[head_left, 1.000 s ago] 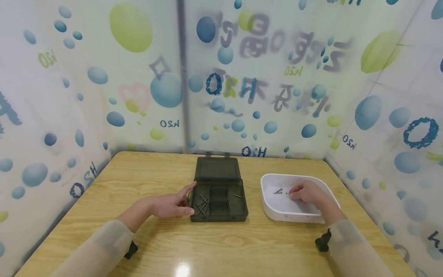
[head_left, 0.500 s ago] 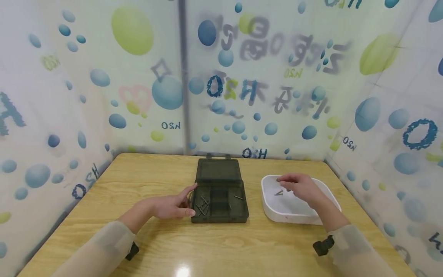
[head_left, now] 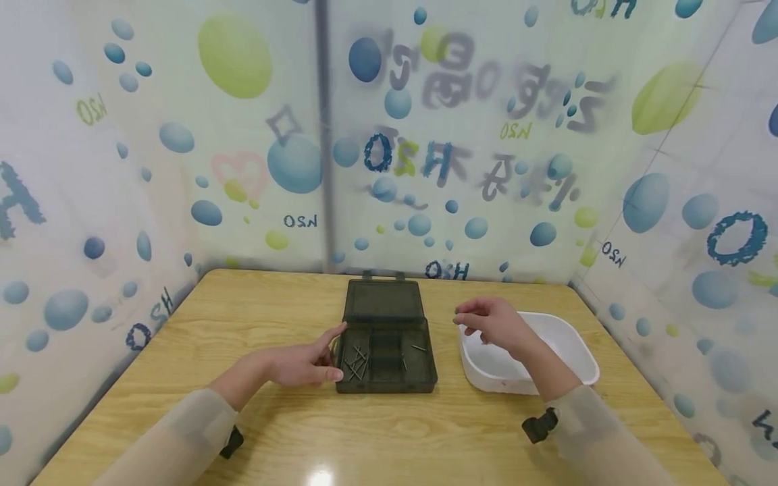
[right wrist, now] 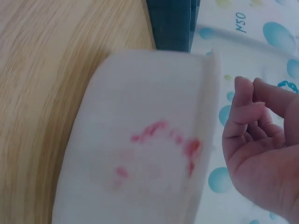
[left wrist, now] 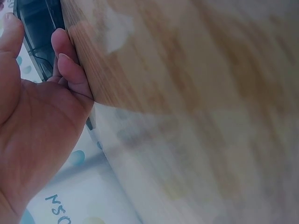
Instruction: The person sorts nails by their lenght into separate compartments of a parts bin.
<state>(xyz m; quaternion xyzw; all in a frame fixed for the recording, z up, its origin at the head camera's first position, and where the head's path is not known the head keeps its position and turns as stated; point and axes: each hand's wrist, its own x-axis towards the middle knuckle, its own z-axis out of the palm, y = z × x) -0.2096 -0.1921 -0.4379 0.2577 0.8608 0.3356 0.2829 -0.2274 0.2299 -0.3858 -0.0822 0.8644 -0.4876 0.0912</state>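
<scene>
Dark case and white tub flank a passable gap

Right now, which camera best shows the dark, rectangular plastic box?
The head view: the dark box appears nearly whole, open lid and compartments included. The left wrist view shows only part, beyond the left hand; the right wrist view shows only part, beyond the white, rounded tray.

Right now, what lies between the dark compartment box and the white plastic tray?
In the head view, only bare wood-grain tabletop lies between the compartment box and the white plastic tray; the right hand hovers above the tray's box-side edge.
</scene>
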